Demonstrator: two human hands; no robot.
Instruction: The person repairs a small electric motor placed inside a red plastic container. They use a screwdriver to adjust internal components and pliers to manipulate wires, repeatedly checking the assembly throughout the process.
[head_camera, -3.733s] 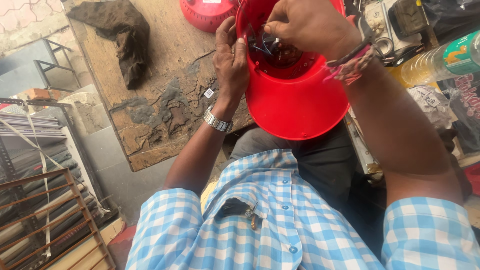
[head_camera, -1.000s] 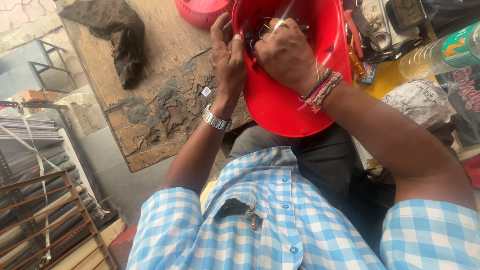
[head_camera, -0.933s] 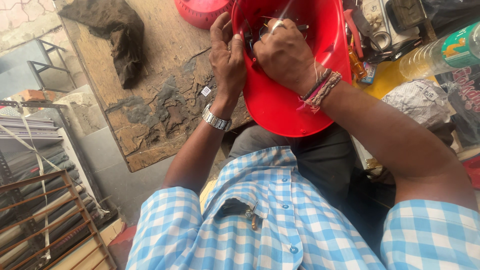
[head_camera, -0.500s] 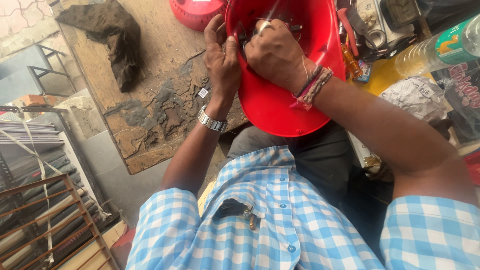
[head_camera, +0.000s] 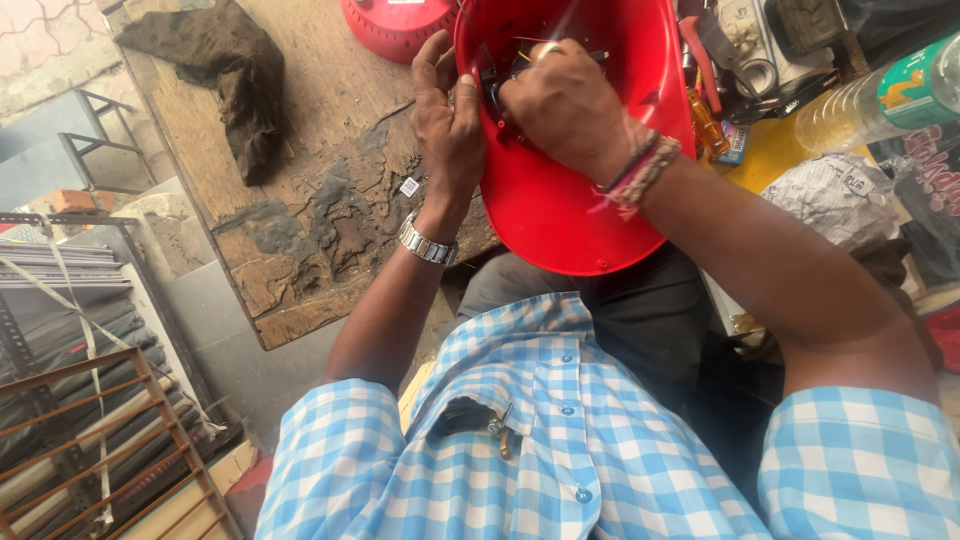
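A worn wooden tabletop (head_camera: 300, 230) is seen from above, with a dark rag (head_camera: 225, 70) lying at its far left and a round red part (head_camera: 400, 25) at its top edge. Against the near edge, over the person's lap, a large red plastic shell (head_camera: 570, 215) is propped, its hollow side turned up. Compared with a few seconds ago, the shell is seen to have been shifted a little higher in view, and the right hand (head_camera: 565, 110) has been moved from above the rim down into the hollow, where it is now clenched around small dark fittings and thin wires; exactly what is pinched cannot be told. The left hand (head_camera: 447, 125), with a metal watch (head_camera: 427, 243) at the wrist, is kept clamped on the shell's left rim, thumb inside. The work appears to have passed from inspecting to handling the inner parts. A clear plastic bottle (head_camera: 880, 100) and crumpled paper (head_camera: 840, 195) lie to the right.
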